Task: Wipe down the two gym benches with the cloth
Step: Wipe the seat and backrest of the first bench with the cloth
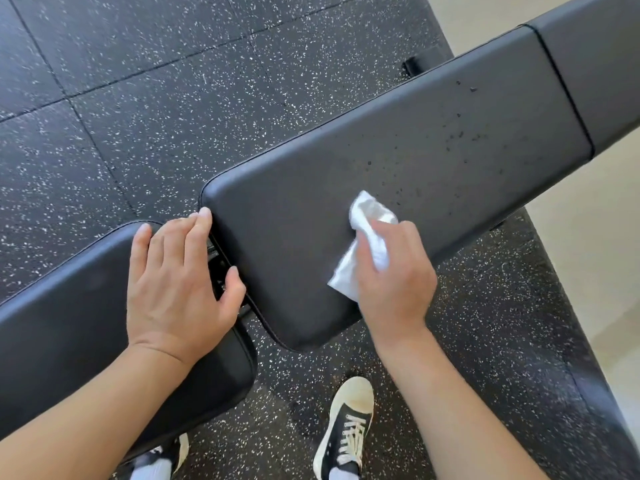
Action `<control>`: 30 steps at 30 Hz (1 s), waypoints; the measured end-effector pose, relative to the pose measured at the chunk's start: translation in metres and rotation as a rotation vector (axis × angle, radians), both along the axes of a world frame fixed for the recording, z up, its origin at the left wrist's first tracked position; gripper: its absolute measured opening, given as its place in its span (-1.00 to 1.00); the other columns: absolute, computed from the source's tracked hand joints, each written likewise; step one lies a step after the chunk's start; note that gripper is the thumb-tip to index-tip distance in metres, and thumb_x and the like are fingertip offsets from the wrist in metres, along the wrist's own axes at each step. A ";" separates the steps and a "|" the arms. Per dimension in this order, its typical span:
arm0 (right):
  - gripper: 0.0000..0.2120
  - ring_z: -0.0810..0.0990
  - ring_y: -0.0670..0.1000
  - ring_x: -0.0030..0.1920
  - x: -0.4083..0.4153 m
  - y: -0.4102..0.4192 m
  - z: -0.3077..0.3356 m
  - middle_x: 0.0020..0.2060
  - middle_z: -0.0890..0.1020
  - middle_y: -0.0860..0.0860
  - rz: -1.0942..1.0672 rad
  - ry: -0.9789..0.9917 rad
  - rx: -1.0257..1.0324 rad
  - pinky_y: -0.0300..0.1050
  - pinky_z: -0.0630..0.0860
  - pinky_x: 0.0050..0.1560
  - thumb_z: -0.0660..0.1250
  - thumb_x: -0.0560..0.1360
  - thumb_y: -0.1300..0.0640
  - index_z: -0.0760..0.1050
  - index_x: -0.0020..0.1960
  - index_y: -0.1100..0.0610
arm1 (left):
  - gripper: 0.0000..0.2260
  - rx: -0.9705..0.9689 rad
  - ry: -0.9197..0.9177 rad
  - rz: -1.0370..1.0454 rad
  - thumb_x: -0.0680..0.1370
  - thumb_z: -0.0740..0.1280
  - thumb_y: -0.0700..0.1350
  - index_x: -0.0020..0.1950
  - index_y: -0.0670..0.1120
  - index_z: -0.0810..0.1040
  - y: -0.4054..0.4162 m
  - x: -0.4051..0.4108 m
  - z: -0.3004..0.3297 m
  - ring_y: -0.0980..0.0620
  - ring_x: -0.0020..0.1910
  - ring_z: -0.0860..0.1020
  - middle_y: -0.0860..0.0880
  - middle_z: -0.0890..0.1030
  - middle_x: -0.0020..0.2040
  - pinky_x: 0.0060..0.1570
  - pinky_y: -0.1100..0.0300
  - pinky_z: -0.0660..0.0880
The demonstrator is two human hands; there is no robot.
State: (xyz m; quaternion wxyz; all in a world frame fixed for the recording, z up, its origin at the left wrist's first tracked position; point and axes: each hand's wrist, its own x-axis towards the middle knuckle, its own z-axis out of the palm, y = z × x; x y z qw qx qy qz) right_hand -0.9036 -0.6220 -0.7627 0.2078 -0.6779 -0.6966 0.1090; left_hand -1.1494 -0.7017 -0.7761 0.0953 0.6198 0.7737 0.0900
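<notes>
Our right hand [394, 271] presses a white cloth [367, 244] onto the long black pad [346, 188], fingers curled over the crumpled cloth and gripping it; the cloth sits near the pad's near edge, one corner sticking out past our fingers toward the pad's middle, another hanging below the thumb side; dark specks [460, 136], which may be droplets, dot the pad farther right of the cloth, and we cannot tell what they are. Our left hand [180, 282] lies flat and spread on the seat pad [69, 323], fingertips reaching the gap between the two pads and touching the rounded end of the long pad, thumb hooked into that gap; it holds nothing. A further pad section [595, 71] joins the long pad at a seam on the right. Below us lies speckled black floor [138, 81]; our right shoe [349, 431], black with a pale toe and white laces, stands under the long pad's near edge, and the left shoe [173, 455] is mostly hidden beneath the seat pad; a pale wall [571, 278] runs along the right.
</notes>
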 end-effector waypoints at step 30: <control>-0.84 0.56 0.13 -0.19 -0.105 0.111 0.004 -0.10 0.57 0.05 0.150 -0.030 0.075 -0.05 0.31 -0.34 0.37 0.57 0.02 0.63 0.04 0.10 | -0.33 0.004 0.008 -0.001 0.52 0.24 0.09 0.57 -0.23 0.36 0.000 0.001 0.003 -0.25 0.42 0.45 -0.20 0.50 0.39 0.63 -0.21 0.10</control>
